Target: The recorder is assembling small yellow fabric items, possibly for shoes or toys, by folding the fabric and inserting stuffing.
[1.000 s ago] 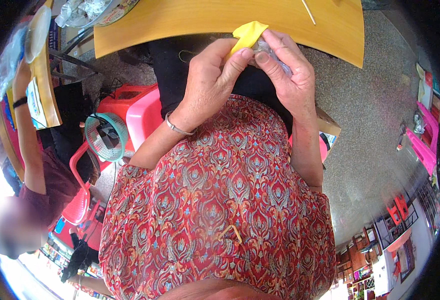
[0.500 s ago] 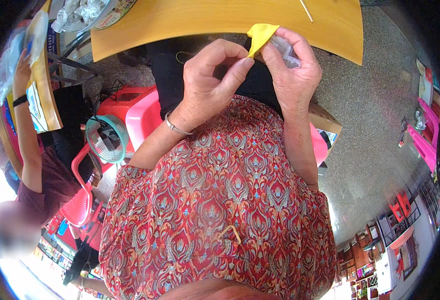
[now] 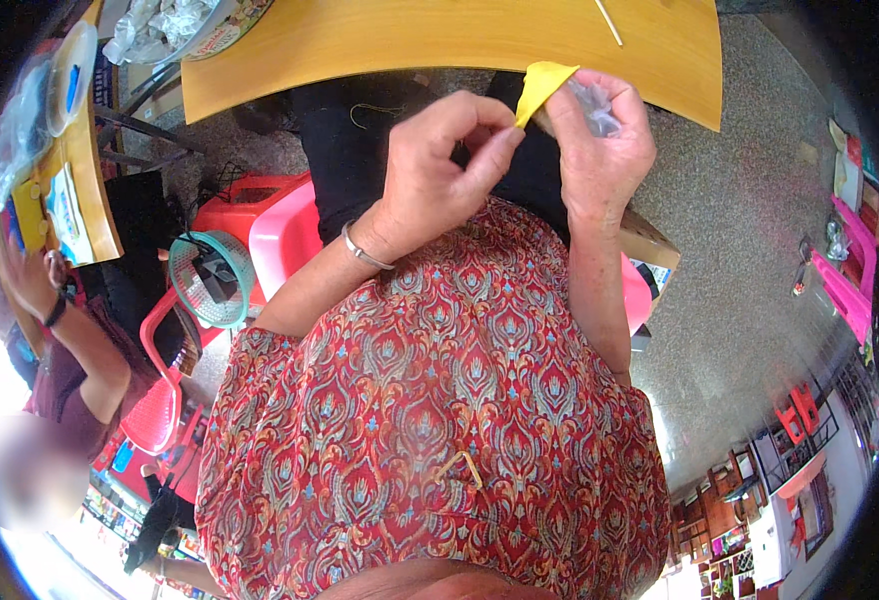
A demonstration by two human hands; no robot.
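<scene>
My left hand (image 3: 445,165) pinches the lower, narrow tip of a small yellow piece of thin, flexible material (image 3: 542,90) between thumb and forefinger. My right hand (image 3: 605,165) grips the wider upper part of the same piece, with its thumb in front. A crumpled bit of clear plastic (image 3: 596,108) is also tucked inside my right hand, partly covered by the fingers. Both hands are raised over my lap, near the front edge of the yellow wooden table (image 3: 440,35). Whether the yellow piece and the plastic are joined is hidden.
A bowl of crumpled clear plastic pieces (image 3: 165,25) stands at the table's far left. A thin stick (image 3: 610,22) lies on the tabletop. To the left are a teal basket (image 3: 210,280), red stools (image 3: 245,215) and a co-worker's hand (image 3: 30,285) at another table.
Both my hands, still holding the yellow piece, have shifted slightly to the right and nearer to me. The co-worker's arm on the left has drawn back from the clear plastic.
</scene>
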